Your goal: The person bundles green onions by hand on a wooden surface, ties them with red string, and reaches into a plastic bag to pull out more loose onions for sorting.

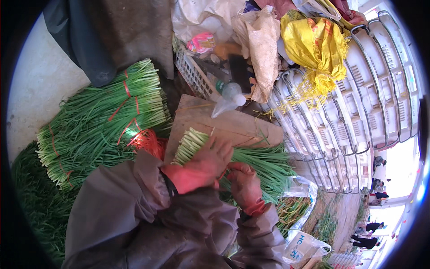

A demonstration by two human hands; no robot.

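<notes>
A bundle of garlic chives lies across a brown board in front of me, pale cut ends to the left and green leaves to the right. My left hand is laid over the bundle near its pale ends, with its fingers curved round it. Close beside it, on the near side, my right hand has its fingers pinched together. Something red shows between the two hands, too small to make out. Left of the board sits a tuft of red ties.
Tied chive bundles are piled on the left, by loose greens. Beyond the board are a plastic bottle, a dark phone and a crate. White crates with a yellow sack stand right.
</notes>
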